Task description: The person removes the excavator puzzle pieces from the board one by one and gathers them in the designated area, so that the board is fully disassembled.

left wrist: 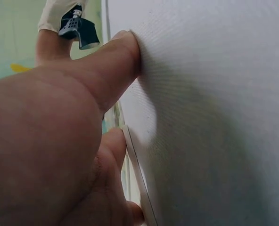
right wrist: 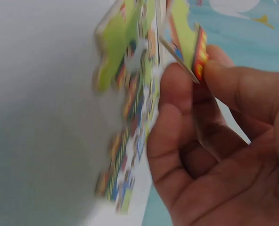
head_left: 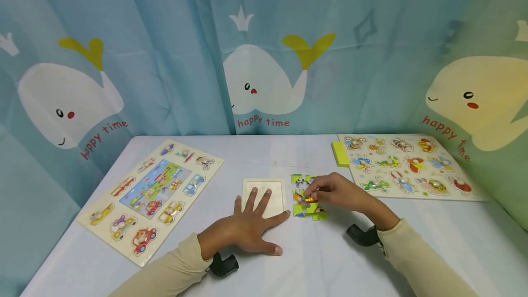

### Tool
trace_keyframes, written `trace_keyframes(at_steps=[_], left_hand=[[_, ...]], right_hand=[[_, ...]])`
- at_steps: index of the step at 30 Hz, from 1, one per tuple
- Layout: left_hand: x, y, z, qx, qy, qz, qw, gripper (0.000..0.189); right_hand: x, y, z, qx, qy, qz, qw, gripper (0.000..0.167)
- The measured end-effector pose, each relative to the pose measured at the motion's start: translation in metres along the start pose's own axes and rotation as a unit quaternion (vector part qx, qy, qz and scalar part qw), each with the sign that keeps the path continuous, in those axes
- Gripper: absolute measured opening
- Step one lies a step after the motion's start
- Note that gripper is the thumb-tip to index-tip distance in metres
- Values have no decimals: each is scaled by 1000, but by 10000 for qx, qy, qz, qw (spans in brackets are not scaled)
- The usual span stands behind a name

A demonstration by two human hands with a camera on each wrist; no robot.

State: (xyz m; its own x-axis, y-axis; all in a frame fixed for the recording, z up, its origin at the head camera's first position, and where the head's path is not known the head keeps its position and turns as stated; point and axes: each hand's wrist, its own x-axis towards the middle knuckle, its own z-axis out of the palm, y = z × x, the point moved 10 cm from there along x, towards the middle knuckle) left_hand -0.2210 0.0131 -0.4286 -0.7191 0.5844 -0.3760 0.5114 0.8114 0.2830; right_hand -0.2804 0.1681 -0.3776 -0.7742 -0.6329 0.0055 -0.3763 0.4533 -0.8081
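My left hand lies spread, fingertips on a small wooden puzzle tray and thumb on the white tabletop. In the left wrist view its thumb and a finger touch the table and the tray's edge. To the right of the tray my right hand pinches a jigsaw piece between thumb and fingers, tilted above the others. This piece is green with a red and yellow strip. Below it lie several colourful jigsaw pieces in a loose cluster, partly hidden by the right hand.
A vehicle knob puzzle board lies at the left, angled. At the back right is an insect knob puzzle board, with a yellow block against its left edge. A blue whale-print curtain hangs behind the table.
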Motion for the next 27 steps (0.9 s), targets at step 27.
trace_keyframes(at_steps=[27], left_hand=[[-14, -4, -2, -156, 91, 130, 9998, 81]], right_hand=[[-27, 27, -25, 99, -396, 893, 9952, 23]])
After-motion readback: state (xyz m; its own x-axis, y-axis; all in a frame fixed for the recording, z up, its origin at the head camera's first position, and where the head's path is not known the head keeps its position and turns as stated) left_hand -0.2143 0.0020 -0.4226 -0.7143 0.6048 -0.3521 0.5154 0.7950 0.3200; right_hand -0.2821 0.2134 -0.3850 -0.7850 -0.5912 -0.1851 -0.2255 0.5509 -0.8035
